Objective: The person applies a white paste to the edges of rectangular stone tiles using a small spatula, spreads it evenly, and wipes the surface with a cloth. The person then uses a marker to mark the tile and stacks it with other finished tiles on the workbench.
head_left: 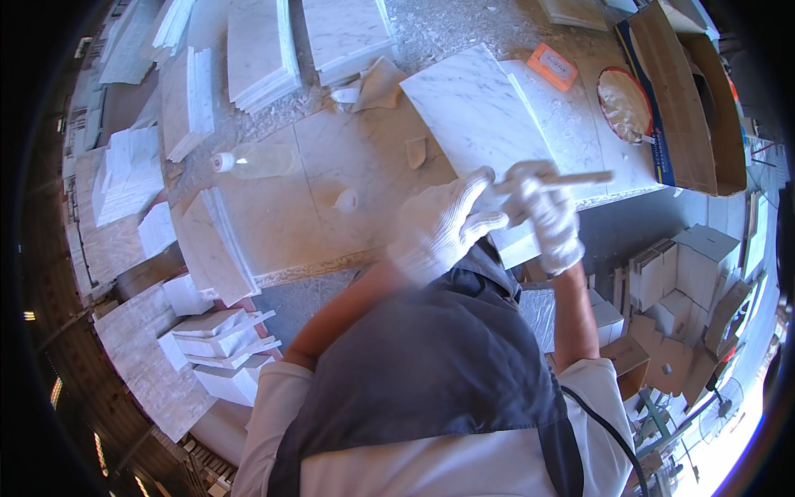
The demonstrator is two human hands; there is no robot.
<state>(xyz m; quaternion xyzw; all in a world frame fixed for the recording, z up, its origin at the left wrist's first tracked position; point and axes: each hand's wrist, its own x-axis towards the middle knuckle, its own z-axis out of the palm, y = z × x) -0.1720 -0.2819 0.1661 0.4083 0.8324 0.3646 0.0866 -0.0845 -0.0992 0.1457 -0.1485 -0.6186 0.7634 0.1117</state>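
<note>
Both my hands wear white knitted gloves and are held in front of my dark apron, at the table's near edge. In my right hand (542,217) is a slim, stick-like tool (586,177); one end juts out to the right, and blur hides its exact kind. My left hand (437,228) is beside it, thumb and fingers apart, pointing toward the right hand. Whether its fingertips touch the tool I cannot tell. Just beyond the hands lies a large grey-veined white marble slab (476,108) on top of other slabs.
Stacks of marble tiles (261,54) line the table's far left. A clear bottle (263,161), a stone shard (416,152) and a small white cap (346,200) lie nearer. Rightward are an orange box (552,68), a bowl of white paste (623,103) and a cardboard box (683,99).
</note>
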